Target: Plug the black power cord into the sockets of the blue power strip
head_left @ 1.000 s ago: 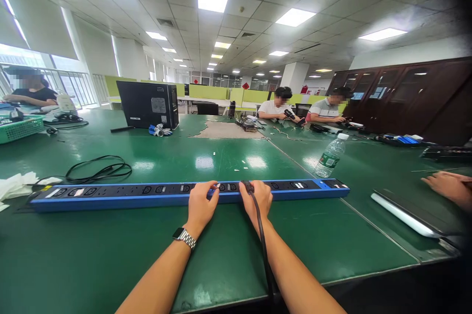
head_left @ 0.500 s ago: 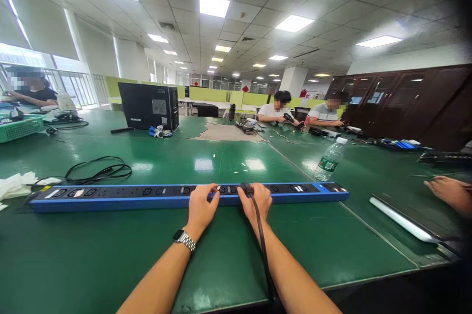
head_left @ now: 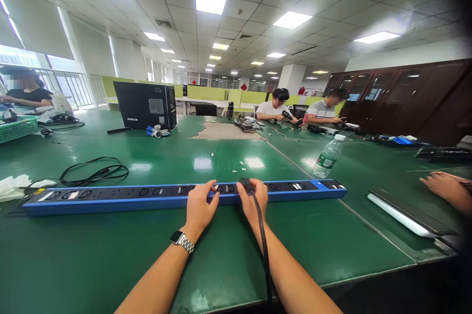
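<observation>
A long blue power strip [head_left: 110, 204] with a row of black sockets lies crosswise on the green table. My left hand [head_left: 200, 203], a watch [head_left: 182, 241] on its wrist, holds the strip near its middle; its thumb and index finger curve apart over the top. In my right hand [head_left: 255, 201] a black plug [head_left: 246, 183] is gripped between thumb and fingers, just over the strip. My fingers cover the plug's lower end, so I cannot tell whether it sits in a socket. Its black cable [head_left: 264, 247] runs down along my right forearm.
Behind the strip's right end stands a water bottle [head_left: 329, 156]. A coiled black cable [head_left: 94, 171] lies at left, a black computer case [head_left: 145, 106] farther back. Another person's hand [head_left: 444, 188] rests at right, near a black and white device [head_left: 409, 215]. Other people sit around the table.
The view has shifted slightly, moving the scene a little to the left. Both hands keep their places on the strip, and the plug is still in my right hand.
</observation>
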`<action>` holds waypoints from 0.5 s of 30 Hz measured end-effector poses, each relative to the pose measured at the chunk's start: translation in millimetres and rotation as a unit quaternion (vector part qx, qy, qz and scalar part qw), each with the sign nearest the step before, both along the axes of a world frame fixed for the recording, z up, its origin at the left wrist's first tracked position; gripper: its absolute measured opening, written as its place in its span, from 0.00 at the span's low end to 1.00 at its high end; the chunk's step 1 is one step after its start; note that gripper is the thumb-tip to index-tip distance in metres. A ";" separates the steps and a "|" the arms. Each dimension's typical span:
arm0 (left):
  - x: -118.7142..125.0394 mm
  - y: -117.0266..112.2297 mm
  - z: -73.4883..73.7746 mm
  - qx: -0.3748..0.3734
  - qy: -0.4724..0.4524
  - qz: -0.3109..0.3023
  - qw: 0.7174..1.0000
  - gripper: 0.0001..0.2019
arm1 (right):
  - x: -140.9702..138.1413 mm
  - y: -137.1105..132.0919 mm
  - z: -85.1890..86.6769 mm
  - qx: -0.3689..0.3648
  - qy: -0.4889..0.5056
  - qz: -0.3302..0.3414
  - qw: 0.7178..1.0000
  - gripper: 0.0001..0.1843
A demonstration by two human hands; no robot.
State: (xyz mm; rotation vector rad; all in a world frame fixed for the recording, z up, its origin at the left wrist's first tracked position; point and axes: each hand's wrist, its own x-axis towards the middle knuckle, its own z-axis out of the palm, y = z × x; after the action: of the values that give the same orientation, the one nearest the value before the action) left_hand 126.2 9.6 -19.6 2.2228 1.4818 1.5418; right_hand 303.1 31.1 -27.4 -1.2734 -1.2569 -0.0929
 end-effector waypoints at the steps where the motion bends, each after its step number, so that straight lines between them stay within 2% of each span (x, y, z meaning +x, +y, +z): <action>1: 1.2 -1.1 0.5 0.002 0.011 0.001 1.000 0.17 | -3.0 -2.7 0.8 0.000 -0.005 0.020 1.000 0.18; 7: 5.3 -4.7 2.0 0.008 0.045 -0.026 0.999 0.23 | -22.1 -14.2 5.9 0.038 -0.096 0.122 0.987 0.11; 12: 2.3 -2.7 1.1 0.012 0.051 -0.076 0.996 0.21 | -24.9 -13.6 5.1 0.067 -0.182 0.127 0.973 0.08; 15: 2.3 -1.0 -0.7 0.016 0.047 -0.062 0.997 0.20 | -26.6 -14.0 4.0 0.092 -0.221 0.127 0.962 0.07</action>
State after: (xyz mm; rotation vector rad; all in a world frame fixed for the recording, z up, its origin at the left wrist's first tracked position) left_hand 128.5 8.6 -20.3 2.3856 1.3201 1.4540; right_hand 276.5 17.2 -23.3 -0.9471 -1.7435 -0.3156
